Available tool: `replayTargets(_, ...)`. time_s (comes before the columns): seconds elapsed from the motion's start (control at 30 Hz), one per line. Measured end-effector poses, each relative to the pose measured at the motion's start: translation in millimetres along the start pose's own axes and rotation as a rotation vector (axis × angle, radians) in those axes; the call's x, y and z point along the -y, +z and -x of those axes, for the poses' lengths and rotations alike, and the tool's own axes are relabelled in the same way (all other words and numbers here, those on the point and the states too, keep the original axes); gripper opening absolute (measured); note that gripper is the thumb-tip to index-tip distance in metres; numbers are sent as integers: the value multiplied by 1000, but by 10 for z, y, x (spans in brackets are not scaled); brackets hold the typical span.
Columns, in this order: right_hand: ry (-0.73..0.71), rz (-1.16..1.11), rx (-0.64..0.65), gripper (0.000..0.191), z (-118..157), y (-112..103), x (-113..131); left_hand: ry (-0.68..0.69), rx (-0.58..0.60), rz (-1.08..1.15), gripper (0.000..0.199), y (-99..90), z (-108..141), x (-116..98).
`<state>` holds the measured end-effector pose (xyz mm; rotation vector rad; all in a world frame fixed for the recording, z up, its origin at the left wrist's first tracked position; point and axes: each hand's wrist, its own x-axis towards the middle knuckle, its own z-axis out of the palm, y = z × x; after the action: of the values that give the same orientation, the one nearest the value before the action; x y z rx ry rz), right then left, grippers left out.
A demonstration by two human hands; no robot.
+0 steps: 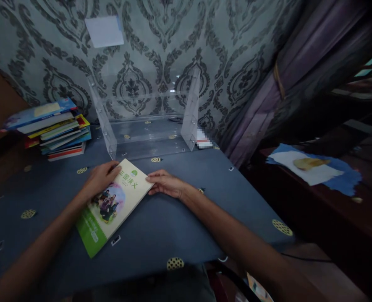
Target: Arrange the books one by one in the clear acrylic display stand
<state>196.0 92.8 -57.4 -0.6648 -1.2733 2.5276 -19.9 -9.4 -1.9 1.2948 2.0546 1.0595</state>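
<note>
A cream-and-green paperback book with a round picture on its cover (127,197) sits slantwise over the middle of the counter (142,262), its top end pointing away from the person; whether it touches the surface cannot be told. The right hand (166,183) pinches its upper right corner, thumb on the cover and fingers at the edge. The left hand (101,178) lies over the left edge near the top; its fingertips are partly hidden, so how firmly it closes cannot be told.

Just beyond stands a clear plastic rack with two side panels (190,119), the wallpaper showing through it. Left of it rises an uneven stack of colourful books (58,130), a blue one uppermost.

The counter's front edge runs below the book, with cloth between them; its right edge slants down past the right forearm. The blue-grey cloth with yellow pineapple prints (223,184) covers the counter. Behind are grey damask-patterned wallpaper (161,50), a white rectangular sheet (104,32) and a tied purple curtain (261,109).
</note>
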Motion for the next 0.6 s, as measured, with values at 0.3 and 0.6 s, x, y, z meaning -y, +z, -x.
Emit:
replayTargets(0.3,76,-92,51,40,-3,-23,44,701,120,-505,34,505,545,-154)
replayTargets(0.6,124,-112,56,50,-48,-59,52,652,35,-635,27,580,526,-133)
